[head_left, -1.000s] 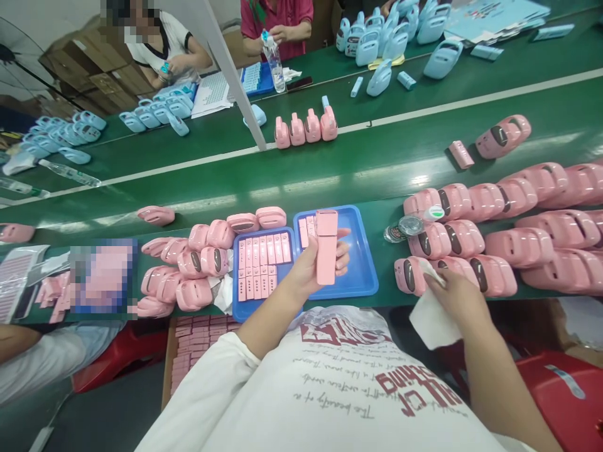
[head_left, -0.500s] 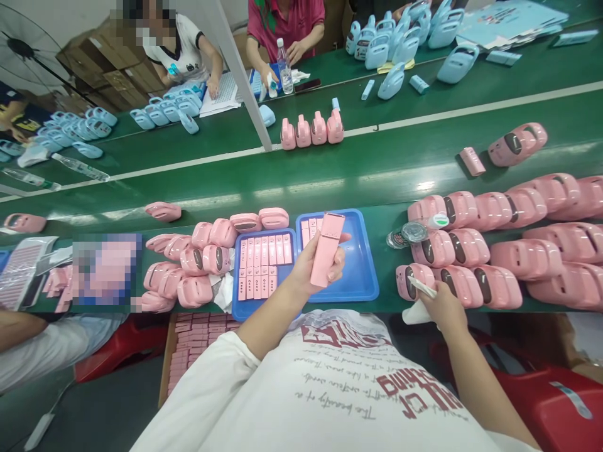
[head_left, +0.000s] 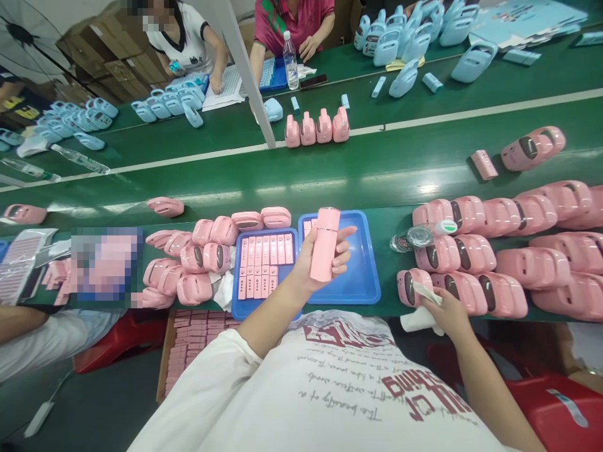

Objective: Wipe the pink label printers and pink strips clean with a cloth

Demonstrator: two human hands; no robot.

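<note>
Far left on the counter sit loose pink shells, then a blue tray of flat pink strips. Next, my left hand is raised over a second blue tray, fingers wrapped shut around a pink rectangular piece; its long axis stands roughly upright, tilted a little right, top end pointing far. To the right, my right hand rests at the near counter edge, fingers closed on a white cloth, touching the nearest pink housing, which lies on its side with the dark window facing left. That housing is just right of the held piece, nearer the right hand. More pink housings are stacked rightward.
</note>
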